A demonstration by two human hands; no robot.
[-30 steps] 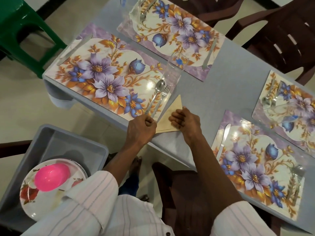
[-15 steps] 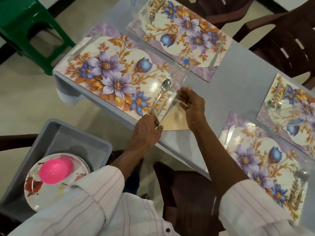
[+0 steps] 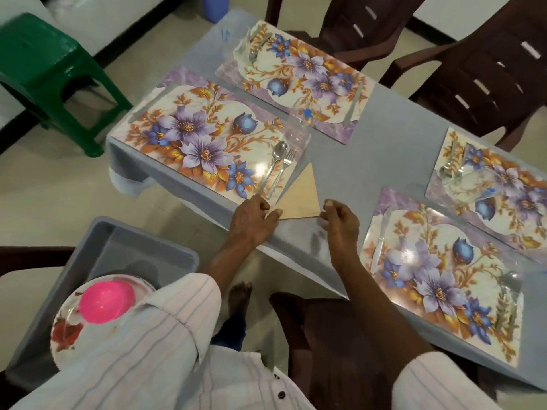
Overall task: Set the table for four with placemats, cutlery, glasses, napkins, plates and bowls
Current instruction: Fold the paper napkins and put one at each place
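Note:
A tan napkin [image 3: 302, 195], folded into a triangle, lies on the grey table [image 3: 370, 155] just right of the near-left floral placemat [image 3: 201, 140]. My left hand [image 3: 254, 221] pinches its lower left corner, thumb on the paper. Beside the lower right corner hovers my right hand [image 3: 340, 224], fingers loosely curled and holding nothing. A spoon [image 3: 275, 164] and fork [image 3: 284, 170] lie on that mat's right edge, below a clear glass [image 3: 296, 133]. Three more placemats carry cutlery and glasses: far [image 3: 299, 75], near-right [image 3: 438, 279] and far-right [image 3: 503, 184].
A grey tub [image 3: 118, 250] at lower left holds a stack of flowered plates [image 3: 68, 329] with a pink bowl [image 3: 106, 300] on top. Dark brown chairs [image 3: 485, 69] stand along the far side, another chair [image 3: 325, 335] is beneath me, and a green stool [image 3: 44, 72] stands at upper left.
My right hand folded the napkin over into a triangle, then drew back to its lower right corner. My left hand stayed on the left corner.

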